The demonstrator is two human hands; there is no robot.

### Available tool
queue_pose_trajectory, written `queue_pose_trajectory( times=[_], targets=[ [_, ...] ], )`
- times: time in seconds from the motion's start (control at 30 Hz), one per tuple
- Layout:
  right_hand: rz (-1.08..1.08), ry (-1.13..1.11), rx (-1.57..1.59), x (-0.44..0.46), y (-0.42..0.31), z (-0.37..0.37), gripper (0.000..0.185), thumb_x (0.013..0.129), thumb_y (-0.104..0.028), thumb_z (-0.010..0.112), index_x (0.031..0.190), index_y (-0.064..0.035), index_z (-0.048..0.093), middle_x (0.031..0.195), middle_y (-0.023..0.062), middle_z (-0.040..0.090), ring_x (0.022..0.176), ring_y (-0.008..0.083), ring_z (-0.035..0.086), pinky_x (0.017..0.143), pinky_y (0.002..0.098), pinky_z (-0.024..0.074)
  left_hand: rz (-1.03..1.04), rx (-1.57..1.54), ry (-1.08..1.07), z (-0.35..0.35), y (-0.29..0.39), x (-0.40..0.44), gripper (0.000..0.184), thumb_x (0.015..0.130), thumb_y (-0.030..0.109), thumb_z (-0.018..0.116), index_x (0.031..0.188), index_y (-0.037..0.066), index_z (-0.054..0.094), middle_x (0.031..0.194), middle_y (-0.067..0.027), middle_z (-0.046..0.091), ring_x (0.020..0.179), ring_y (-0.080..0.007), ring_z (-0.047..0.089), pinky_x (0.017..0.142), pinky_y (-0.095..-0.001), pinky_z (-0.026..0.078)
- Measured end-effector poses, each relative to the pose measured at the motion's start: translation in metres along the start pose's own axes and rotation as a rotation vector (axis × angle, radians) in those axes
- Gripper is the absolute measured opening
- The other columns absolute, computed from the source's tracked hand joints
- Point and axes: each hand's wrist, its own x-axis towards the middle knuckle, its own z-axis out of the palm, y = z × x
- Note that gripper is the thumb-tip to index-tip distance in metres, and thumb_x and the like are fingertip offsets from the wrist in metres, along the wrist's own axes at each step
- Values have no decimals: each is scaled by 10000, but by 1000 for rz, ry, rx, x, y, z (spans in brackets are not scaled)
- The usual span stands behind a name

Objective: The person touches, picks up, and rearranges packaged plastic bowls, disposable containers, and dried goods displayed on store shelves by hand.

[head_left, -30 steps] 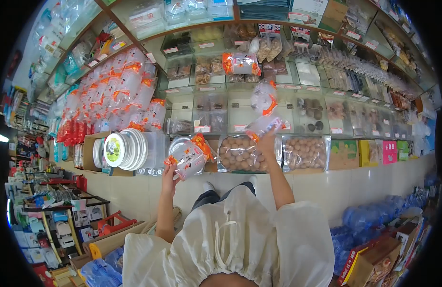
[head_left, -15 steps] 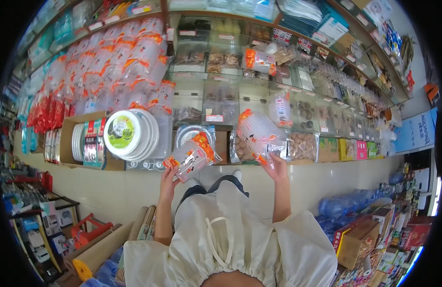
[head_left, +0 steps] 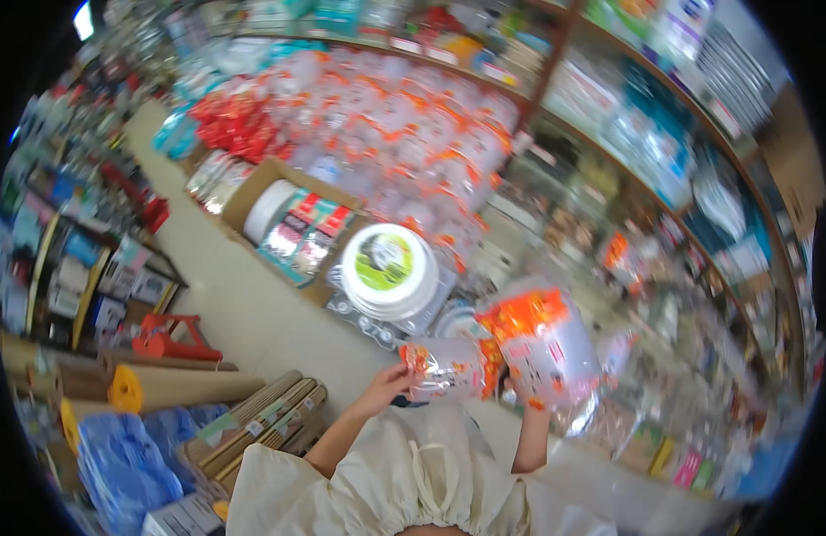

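My left hand [head_left: 390, 384] is closed on the left end of a clear pack with orange ends [head_left: 448, 368]. A larger clear pack with an orange top [head_left: 547, 353] is held up by my right hand [head_left: 531, 397], which is mostly hidden behind it. The two packs meet or overlap at their near edges. Just beyond them sits a stack of white round lids with a green label [head_left: 390, 271]. Many similar orange and clear packs [head_left: 413, 134] are piled on the shelf behind.
A cardboard box [head_left: 252, 192] with jars stands left of the lids. Glass compartments with bagged goods [head_left: 663, 313] lie to the right. Rolled mats [head_left: 189, 386], a red stool [head_left: 176, 338] and blue plastic bundles [head_left: 127, 469] are at the lower left.
The view has swung left toward the piled packs. My right hand took hold of a large pack by half a second ago and now holds it beside the pack in my left hand.
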Motion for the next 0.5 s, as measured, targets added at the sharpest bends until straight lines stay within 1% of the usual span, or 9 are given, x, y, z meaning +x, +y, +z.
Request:
queue_pose_trajectory(
  times=[0.13,0.17,0.37,0.5],
  targets=[
    [-11,89,-85,31,-7,-20,674,790,-405,545,1313,-56,304,1294,150,395,1139,345,429,904,524,391,-7,-225,67,2,20,-17,302,868,240,552,1114,66,531,1024,-3,556,914,-91,533,780,-265,447],
    [-3,100,-101,38,-9,-21,674,789,-405,546,1313,-56,304,1293,150,396,1139,344,429,904,523,391,-15,-238,74,3,32,-22,324,867,237,553,1140,66,515,1066,-9,547,968,-100,525,823,-281,438],
    [29,129,-157,80,-1,-26,677,786,-403,554,1313,-57,306,1290,147,401,1137,338,432,906,518,391,155,-326,169,-26,42,-34,331,865,207,554,1157,58,506,1099,-24,550,1009,-123,524,868,-306,428],
    [-1,146,-189,100,15,-25,680,784,-402,559,1313,-58,308,1288,144,404,1136,334,434,907,515,392,259,-446,130,-58,67,-47,353,868,178,536,1184,33,477,1134,-63,543,1031,-161,525,885,-339,421]
  ],
)
